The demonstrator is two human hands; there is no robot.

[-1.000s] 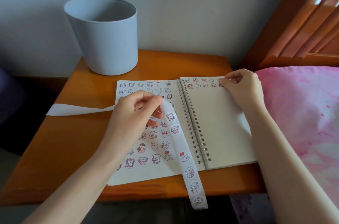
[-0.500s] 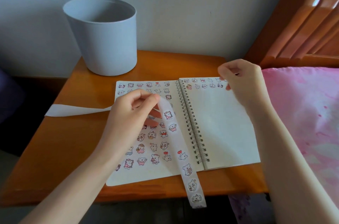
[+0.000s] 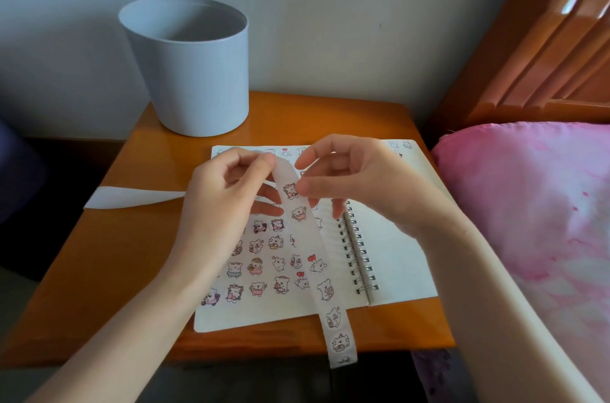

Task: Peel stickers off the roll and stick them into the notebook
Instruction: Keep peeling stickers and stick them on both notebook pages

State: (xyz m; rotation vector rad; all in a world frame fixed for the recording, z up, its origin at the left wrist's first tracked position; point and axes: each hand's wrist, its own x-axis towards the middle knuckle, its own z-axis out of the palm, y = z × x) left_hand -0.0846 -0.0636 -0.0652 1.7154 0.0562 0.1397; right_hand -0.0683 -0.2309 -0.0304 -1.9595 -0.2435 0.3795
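A spiral notebook [image 3: 399,267] lies open on the wooden bedside table [image 3: 112,257]. Its left page is covered with several small cartoon stickers, and the right page has a few along its top edge. My left hand [image 3: 221,204] pinches the white sticker strip [image 3: 333,320] near its top and holds it above the left page. The strip hangs down past the table's front edge. My right hand [image 3: 363,181] is at the strip's right side, thumb tip touching the topmost sticker [image 3: 289,190], index finger just above it and apart from the thumb.
The strip's empty backing [image 3: 132,198] trails left across the table. A grey bin [image 3: 191,72] stands at the table's back left against the wall. Pink bedding [image 3: 528,221] and a wooden headboard [image 3: 544,56] border the right side.
My right hand left the top of the right page and came left to the strip. My left hand lifted the strip a little higher.
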